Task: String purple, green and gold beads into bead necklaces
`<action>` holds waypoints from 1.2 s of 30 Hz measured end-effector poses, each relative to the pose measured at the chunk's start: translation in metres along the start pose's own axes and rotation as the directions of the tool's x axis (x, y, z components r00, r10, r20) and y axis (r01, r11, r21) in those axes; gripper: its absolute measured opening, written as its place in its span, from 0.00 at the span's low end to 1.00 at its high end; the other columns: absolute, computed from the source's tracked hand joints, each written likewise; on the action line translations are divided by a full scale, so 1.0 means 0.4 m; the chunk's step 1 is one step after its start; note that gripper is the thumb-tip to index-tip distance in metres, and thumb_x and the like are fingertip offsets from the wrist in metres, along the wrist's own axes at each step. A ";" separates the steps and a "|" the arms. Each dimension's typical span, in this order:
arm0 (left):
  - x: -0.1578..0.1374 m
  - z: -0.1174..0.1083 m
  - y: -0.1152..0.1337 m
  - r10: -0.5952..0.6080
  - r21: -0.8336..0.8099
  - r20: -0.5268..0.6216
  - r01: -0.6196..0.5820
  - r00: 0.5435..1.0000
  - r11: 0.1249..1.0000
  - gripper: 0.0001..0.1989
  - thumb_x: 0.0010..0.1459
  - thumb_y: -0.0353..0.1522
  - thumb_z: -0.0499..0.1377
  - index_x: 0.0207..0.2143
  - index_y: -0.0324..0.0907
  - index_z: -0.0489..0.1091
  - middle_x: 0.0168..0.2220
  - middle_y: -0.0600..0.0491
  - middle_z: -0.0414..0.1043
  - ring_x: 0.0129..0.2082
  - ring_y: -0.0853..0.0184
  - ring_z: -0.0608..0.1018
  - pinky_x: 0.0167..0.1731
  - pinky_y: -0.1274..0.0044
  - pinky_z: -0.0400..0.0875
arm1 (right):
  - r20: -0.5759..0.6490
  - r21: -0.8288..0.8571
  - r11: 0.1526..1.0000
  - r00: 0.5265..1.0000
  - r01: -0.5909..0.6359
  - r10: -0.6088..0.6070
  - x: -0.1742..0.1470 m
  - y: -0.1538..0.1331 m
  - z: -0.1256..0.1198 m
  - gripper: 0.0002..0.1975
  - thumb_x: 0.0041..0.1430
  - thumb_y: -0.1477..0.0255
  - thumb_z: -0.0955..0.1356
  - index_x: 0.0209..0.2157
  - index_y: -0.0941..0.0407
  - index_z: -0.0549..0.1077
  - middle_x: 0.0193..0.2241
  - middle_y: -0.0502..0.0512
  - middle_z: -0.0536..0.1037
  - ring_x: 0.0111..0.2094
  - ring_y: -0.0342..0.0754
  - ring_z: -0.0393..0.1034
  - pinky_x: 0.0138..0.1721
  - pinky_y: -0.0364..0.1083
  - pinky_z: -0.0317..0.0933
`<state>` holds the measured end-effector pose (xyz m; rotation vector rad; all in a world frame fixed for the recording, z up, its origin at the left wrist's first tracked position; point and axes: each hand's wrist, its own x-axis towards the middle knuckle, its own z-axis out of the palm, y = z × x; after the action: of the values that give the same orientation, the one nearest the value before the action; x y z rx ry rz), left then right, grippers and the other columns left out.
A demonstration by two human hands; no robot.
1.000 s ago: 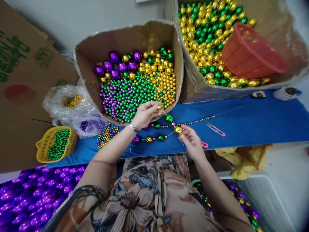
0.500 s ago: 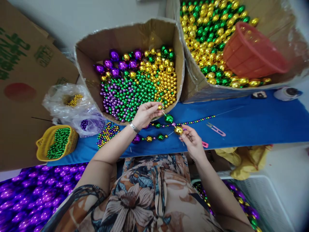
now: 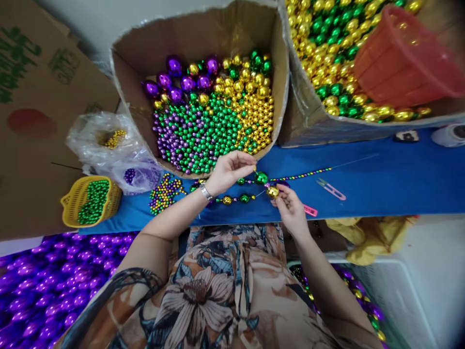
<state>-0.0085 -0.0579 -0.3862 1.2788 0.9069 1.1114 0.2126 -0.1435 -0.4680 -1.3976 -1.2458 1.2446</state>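
Observation:
My left hand [image 3: 232, 170], with a metal watch band at the wrist, pinches a small gold bead, mostly hidden at its fingertips. Just below those fingertips a large green bead [image 3: 260, 178] sits on a thin needle or string, followed by a small pink-purple bead [image 3: 267, 185]. My right hand [image 3: 290, 207] grips a large gold bead [image 3: 272, 192] on the same strand between thumb and fingers. Behind and below lie strung beads on the blue cloth [image 3: 363, 194], including a green bead [image 3: 244, 198] and a gold bead [image 3: 227, 199].
A cardboard box [image 3: 203, 29] of loose beads stands ahead; another holds gold and green beads and a red basket [image 3: 403, 63]. Pink thread snips [image 3: 331, 189] lie right. At left are a yellow basket [image 3: 69, 218], plastic bags [image 3: 83, 140] and loose small beads [image 3: 165, 194].
The view has shifted, so the boxes appear higher. My left fingertips and the small gold bead have come closer to the large green bead. My right hand keeps its grip.

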 end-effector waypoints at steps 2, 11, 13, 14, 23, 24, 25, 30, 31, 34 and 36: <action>-0.040 0.028 -0.030 0.005 0.076 0.019 -0.007 1.000 0.997 0.13 0.53 0.35 0.67 0.39 0.37 0.74 0.37 0.49 0.79 0.35 0.71 0.80 0.38 0.78 0.77 | 0.050 -0.025 0.999 0.998 -0.038 0.040 -0.008 0.025 -0.006 0.23 0.61 0.60 0.65 0.55 0.52 0.64 0.41 0.56 0.75 0.37 0.47 0.75 0.43 0.50 0.72; -0.166 0.097 -0.105 0.429 0.470 0.202 -0.471 0.880 0.746 0.07 0.62 0.31 0.59 0.40 0.38 0.75 0.42 0.44 0.77 0.43 0.67 0.79 0.45 0.71 0.76 | 0.180 -0.695 0.686 0.976 0.216 -0.125 -0.048 0.038 -0.024 0.24 0.61 0.73 0.60 0.59 0.52 0.65 0.54 0.61 0.71 0.51 0.55 0.71 0.51 0.55 0.68; -0.166 0.097 -0.089 0.450 0.495 0.232 -0.503 0.862 0.708 0.07 0.62 0.30 0.58 0.40 0.37 0.75 0.40 0.44 0.77 0.42 0.67 0.79 0.43 0.71 0.76 | 0.172 -0.728 0.626 0.958 0.280 -0.229 -0.054 0.012 -0.026 0.23 0.61 0.74 0.60 0.57 0.52 0.67 0.52 0.61 0.71 0.51 0.54 0.70 0.51 0.54 0.68; -0.164 0.098 -0.077 0.455 0.500 0.246 -0.514 0.856 0.697 0.07 0.62 0.30 0.58 0.40 0.37 0.75 0.39 0.44 0.78 0.41 0.66 0.79 0.43 0.71 0.76 | 0.179 -0.710 0.625 0.942 0.324 -0.284 -0.057 -0.005 -0.028 0.22 0.62 0.74 0.60 0.57 0.51 0.68 0.51 0.61 0.72 0.51 0.53 0.70 0.51 0.54 0.68; -0.172 0.150 0.021 0.489 0.419 0.305 -0.576 0.817 0.702 0.09 0.64 0.30 0.55 0.40 0.42 0.75 0.42 0.49 0.79 0.46 0.67 0.79 0.47 0.74 0.76 | 0.293 -0.464 0.598 0.750 0.654 -0.593 -0.060 -0.057 -0.025 0.11 0.63 0.71 0.63 0.45 0.52 0.74 0.45 0.58 0.77 0.45 0.51 0.73 0.45 0.51 0.69; -0.173 0.153 0.022 0.490 0.417 0.313 -0.581 0.814 0.699 0.09 0.64 0.30 0.55 0.40 0.42 0.75 0.42 0.49 0.79 0.46 0.68 0.79 0.47 0.74 0.76 | 0.281 -0.475 0.592 0.750 0.651 -0.598 -0.061 -0.049 -0.026 0.10 0.62 0.70 0.64 0.42 0.52 0.75 0.45 0.58 0.77 0.44 0.51 0.73 0.44 0.50 0.70; -0.175 0.155 0.021 0.487 0.419 0.315 -0.580 0.814 0.699 0.09 0.64 0.30 0.54 0.39 0.42 0.75 0.41 0.49 0.79 0.46 0.68 0.79 0.48 0.75 0.76 | 0.267 -0.495 0.592 0.760 0.636 -0.592 -0.062 -0.041 -0.026 0.09 0.61 0.70 0.65 0.41 0.52 0.75 0.46 0.59 0.76 0.44 0.51 0.73 0.44 0.50 0.70; -0.175 0.159 0.021 0.524 0.401 0.241 -0.575 0.817 0.713 0.10 0.65 0.31 0.54 0.38 0.40 0.75 0.39 0.48 0.79 0.44 0.68 0.79 0.48 0.75 0.76 | 0.276 -0.508 0.638 0.811 0.578 -0.515 -0.062 -0.018 -0.032 0.07 0.60 0.68 0.65 0.32 0.53 0.75 0.37 0.58 0.79 0.38 0.50 0.74 0.39 0.49 0.71; -0.174 0.161 0.023 0.546 0.381 0.231 -0.591 0.806 0.711 0.09 0.65 0.31 0.54 0.38 0.39 0.75 0.39 0.48 0.79 0.43 0.68 0.79 0.48 0.76 0.76 | 0.296 -0.484 0.648 0.807 0.587 -0.511 -0.060 -0.016 -0.032 0.08 0.60 0.67 0.65 0.31 0.53 0.74 0.34 0.58 0.79 0.37 0.50 0.74 0.38 0.48 0.71; -0.170 0.165 0.031 0.564 0.327 0.223 -0.606 0.795 0.726 0.09 0.65 0.31 0.54 0.38 0.39 0.74 0.38 0.49 0.79 0.43 0.68 0.80 0.46 0.76 0.77 | 0.339 -0.450 0.656 0.796 0.605 -0.502 -0.055 -0.011 -0.029 0.09 0.60 0.66 0.65 0.29 0.53 0.73 0.32 0.57 0.79 0.37 0.52 0.75 0.38 0.50 0.71; -0.171 0.165 0.034 0.538 0.306 0.215 -0.579 0.815 0.756 0.09 0.65 0.32 0.54 0.38 0.40 0.74 0.39 0.49 0.79 0.42 0.68 0.80 0.45 0.76 0.77 | 0.349 -0.449 0.659 0.798 0.603 -0.491 -0.053 -0.011 -0.026 0.09 0.61 0.66 0.64 0.30 0.53 0.73 0.31 0.57 0.79 0.38 0.53 0.75 0.38 0.51 0.71</action>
<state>0.0360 -0.1414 -0.3707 1.9915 0.6643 1.3510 0.2223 -0.1639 -0.4597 -1.1184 -2.1008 0.6175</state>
